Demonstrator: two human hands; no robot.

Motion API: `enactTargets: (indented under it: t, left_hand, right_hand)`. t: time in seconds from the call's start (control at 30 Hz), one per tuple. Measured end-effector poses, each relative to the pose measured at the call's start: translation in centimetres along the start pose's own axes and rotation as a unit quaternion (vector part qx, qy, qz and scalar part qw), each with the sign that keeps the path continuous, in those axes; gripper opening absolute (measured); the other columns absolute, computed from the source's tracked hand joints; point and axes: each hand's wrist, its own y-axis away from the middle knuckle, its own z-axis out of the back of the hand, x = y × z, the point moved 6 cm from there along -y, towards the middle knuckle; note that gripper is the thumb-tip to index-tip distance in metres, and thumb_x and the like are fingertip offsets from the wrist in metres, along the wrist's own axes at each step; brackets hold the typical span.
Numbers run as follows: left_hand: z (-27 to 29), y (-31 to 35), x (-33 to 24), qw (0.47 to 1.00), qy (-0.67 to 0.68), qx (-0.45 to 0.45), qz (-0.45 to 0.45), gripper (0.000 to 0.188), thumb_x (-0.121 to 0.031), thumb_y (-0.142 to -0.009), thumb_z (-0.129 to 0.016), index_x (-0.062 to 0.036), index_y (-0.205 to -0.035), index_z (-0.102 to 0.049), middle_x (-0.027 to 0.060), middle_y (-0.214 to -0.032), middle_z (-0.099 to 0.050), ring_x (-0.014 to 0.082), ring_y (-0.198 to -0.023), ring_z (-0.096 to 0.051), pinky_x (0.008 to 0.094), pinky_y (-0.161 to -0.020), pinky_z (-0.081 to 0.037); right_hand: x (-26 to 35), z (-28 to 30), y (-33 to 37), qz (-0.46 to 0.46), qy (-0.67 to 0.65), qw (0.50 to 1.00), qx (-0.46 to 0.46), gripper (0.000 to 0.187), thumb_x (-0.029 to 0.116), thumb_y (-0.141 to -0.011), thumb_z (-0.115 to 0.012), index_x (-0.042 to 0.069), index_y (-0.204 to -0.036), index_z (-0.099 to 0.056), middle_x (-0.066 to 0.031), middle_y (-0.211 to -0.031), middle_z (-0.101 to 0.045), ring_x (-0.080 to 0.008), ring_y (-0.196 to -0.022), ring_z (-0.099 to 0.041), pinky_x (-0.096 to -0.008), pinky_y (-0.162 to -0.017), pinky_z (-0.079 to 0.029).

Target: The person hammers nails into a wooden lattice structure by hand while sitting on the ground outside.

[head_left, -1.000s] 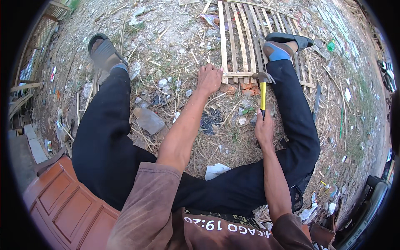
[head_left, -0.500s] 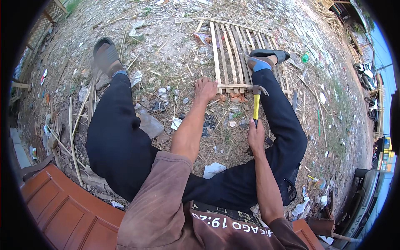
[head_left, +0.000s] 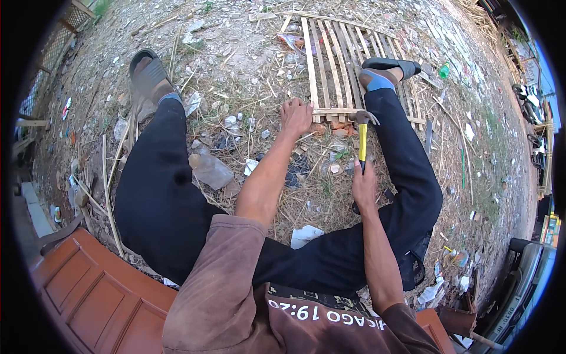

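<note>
A panel of thin wooden slats (head_left: 333, 65), joined by crosspieces, lies on the ground ahead of me. My left hand (head_left: 296, 118) is closed at its near left corner, fingers at the end of the near crosspiece (head_left: 336, 111); the fingertips are partly hidden. In my right hand (head_left: 365, 186) is a claw hammer (head_left: 362, 141) with a yellow and black handle, gripped low. Its metal head is up by the near crosspiece, right of its middle; whether it touches the wood I cannot tell. My right foot, in a dark slide sandal (head_left: 392, 64), rests over the panel's right part.
Reddish brick pieces (head_left: 341, 125) lie under the panel's near edge. Around it are stones, dry sticks, paper scraps and a clear plastic container (head_left: 211, 171). My left sandal (head_left: 150, 74) is on the ground at left. Brown panelled wood (head_left: 100, 295) is behind me; a vehicle (head_left: 525, 295) stands at right.
The view has shifted slightly, so the panel appears a little farther right and up. Both hands keep their holds, and the hammer head stays by the near crosspiece.
</note>
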Motion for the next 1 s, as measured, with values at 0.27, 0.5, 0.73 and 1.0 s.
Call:
enactTargets:
  t: [0.27,0.5,0.73,1.0]
  left_hand:
    - [0.0,0.0,0.7,0.998,-0.006,-0.026,-0.05,0.048,-0.043,-0.102,-0.042,-0.0035,-0.104,-0.069,0.014,-0.119,-0.056,0.036,-0.12,-0.042,0.0487,-0.105,-0.031]
    - [0.7,-0.2,0.9,0.999,-0.004,-0.011,-0.039,0.04,-0.04,-0.099,-0.049,-0.0041,-0.102,-0.066,0.0132,-0.11,-0.058,0.0359,-0.111,-0.047,0.0457,-0.101,-0.034]
    - [0.8,0.2,0.4,0.999,-0.002,-0.017,-0.046,0.037,-0.037,-0.1,-0.046,-0.0024,-0.1,-0.058,0.0157,-0.108,-0.055,0.0367,-0.108,-0.047,0.0476,-0.098,-0.035]
    - [1.5,0.0,0.8,0.999,-0.021,-0.018,-0.045,0.039,-0.036,-0.101,-0.044,0.0,-0.104,-0.056,0.0197,-0.113,-0.055,0.0391,-0.113,-0.047,0.052,-0.099,-0.035]
  right_hand:
    - [1.8,-2.4,-2.5,0.015,-0.005,0.999,0.046,0.023,0.023,-0.101,-0.051,0.0,-0.096,-0.047,-0.0295,-0.075,-0.06,-0.0513,-0.072,-0.059,-0.0566,-0.061,-0.041]
    - [4.7,-0.7,-4.5,-0.029,-0.02,0.996,0.077,0.024,0.024,-0.102,-0.05,0.001,-0.094,-0.048,-0.0235,-0.064,-0.058,-0.0472,-0.06,-0.058,-0.0528,-0.055,-0.042]
    - [5.0,0.2,-4.8,0.03,-0.053,0.998,0.03,0.023,0.023,-0.103,-0.05,0.001,-0.098,-0.048,-0.0231,-0.061,-0.056,-0.0462,-0.056,-0.058,-0.0514,-0.05,-0.04]
    - [7.9,1.7,-6.4,0.027,-0.016,0.999,0.036,0.02,0.019,-0.102,-0.05,0.001,-0.099,-0.044,-0.0238,-0.059,-0.055,-0.0472,-0.055,-0.057,-0.0532,-0.048,-0.038]
